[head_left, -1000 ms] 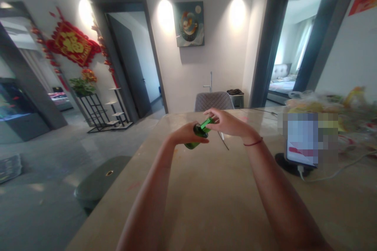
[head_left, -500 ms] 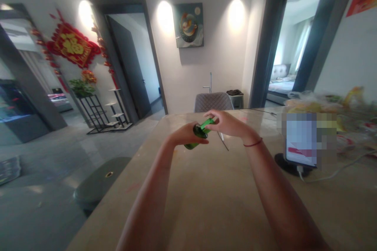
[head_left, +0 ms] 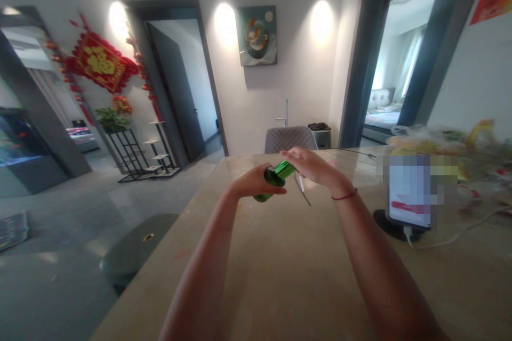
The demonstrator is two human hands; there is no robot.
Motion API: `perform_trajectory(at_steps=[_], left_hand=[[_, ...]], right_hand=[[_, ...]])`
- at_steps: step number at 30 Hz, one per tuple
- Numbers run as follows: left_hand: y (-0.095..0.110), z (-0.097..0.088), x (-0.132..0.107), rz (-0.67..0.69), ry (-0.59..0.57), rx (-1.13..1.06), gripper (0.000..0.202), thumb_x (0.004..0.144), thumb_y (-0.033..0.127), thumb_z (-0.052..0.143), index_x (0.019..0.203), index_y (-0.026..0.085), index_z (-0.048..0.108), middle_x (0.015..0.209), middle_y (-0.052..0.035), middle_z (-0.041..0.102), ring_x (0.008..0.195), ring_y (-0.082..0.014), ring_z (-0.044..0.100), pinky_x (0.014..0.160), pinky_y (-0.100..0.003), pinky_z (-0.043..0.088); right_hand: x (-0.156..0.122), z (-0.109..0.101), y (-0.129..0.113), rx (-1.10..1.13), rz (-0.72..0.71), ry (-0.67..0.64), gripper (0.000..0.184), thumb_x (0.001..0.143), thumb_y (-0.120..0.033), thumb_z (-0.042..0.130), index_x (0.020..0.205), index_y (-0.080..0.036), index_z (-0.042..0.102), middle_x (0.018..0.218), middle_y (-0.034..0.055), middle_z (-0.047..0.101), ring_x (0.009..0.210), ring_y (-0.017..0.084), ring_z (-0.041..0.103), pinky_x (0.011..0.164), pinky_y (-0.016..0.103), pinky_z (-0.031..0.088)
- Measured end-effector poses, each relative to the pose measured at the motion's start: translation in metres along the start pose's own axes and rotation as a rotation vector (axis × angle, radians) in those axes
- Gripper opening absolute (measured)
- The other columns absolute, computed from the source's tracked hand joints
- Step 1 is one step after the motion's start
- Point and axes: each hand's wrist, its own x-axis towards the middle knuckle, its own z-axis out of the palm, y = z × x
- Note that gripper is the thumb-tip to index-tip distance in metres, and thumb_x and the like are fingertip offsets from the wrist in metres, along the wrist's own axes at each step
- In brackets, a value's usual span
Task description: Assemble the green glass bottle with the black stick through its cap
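Over the far part of the beige table (head_left: 280,266), my left hand (head_left: 256,184) is closed around a dark green bottle-like object (head_left: 269,185), held tilted. My right hand (head_left: 310,166) pinches a bright green piece (head_left: 285,169) at the object's upper end, fingers pressed together. A red string circles my right wrist (head_left: 344,195). A thin dark stick-like thing (head_left: 303,195) lies on the table just under my right hand.
A phone on a round black stand (head_left: 400,221) with a white cable stands at the right. Behind it lie bags and packets (head_left: 452,144). A grey chair (head_left: 290,138) is at the far table end, a dark stool (head_left: 136,248) at the left edge.
The bright green piece has slid a little further out of the dark green object, and my right hand has shifted slightly up and to the right.
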Motion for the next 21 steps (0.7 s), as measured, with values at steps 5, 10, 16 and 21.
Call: perform_trajectory(at_steps=[5,10,16,21], left_hand=[[-0.003,0.000,0.001,0.008,-0.008,0.019,0.055,0.054,0.056,0.070,0.091,0.018,0.055,0.085,-0.0013,0.064,0.077,-0.0173,0.058,0.067,-0.028,0.042],[-0.008,0.000,0.002,-0.006,0.002,0.013,0.052,0.054,0.055,0.070,0.089,0.019,0.056,0.083,0.0001,0.064,0.076,-0.0165,0.058,0.068,-0.027,0.042],[-0.011,0.000,0.003,-0.016,0.002,-0.001,0.054,0.054,0.055,0.070,0.090,0.018,0.056,0.084,-0.0019,0.064,0.076,-0.0179,0.058,0.067,-0.029,0.042],[-0.011,0.000,0.003,-0.032,-0.005,0.012,0.055,0.054,0.055,0.070,0.091,0.018,0.056,0.086,-0.0017,0.064,0.077,-0.0176,0.057,0.066,-0.027,0.041]], right_hand=[[-0.002,-0.003,-0.002,0.009,0.003,-0.018,0.040,0.080,-0.056,0.048,0.078,-0.016,0.054,0.064,0.0011,0.055,0.055,0.011,0.048,0.051,0.023,0.034],[-0.005,-0.005,0.001,0.055,-0.055,-0.010,0.031,0.073,-0.041,0.063,0.089,-0.016,0.053,0.080,0.0033,0.059,0.071,0.014,0.055,0.062,0.025,0.042],[-0.006,-0.009,0.002,0.127,-0.077,-0.047,0.029,0.075,-0.034,0.063,0.095,-0.016,0.054,0.091,0.0061,0.061,0.080,0.015,0.058,0.069,0.027,0.046],[-0.002,-0.008,0.008,0.154,0.028,-0.096,0.033,0.085,-0.046,0.047,0.086,-0.015,0.057,0.078,0.0070,0.062,0.065,0.015,0.060,0.057,0.027,0.046]])
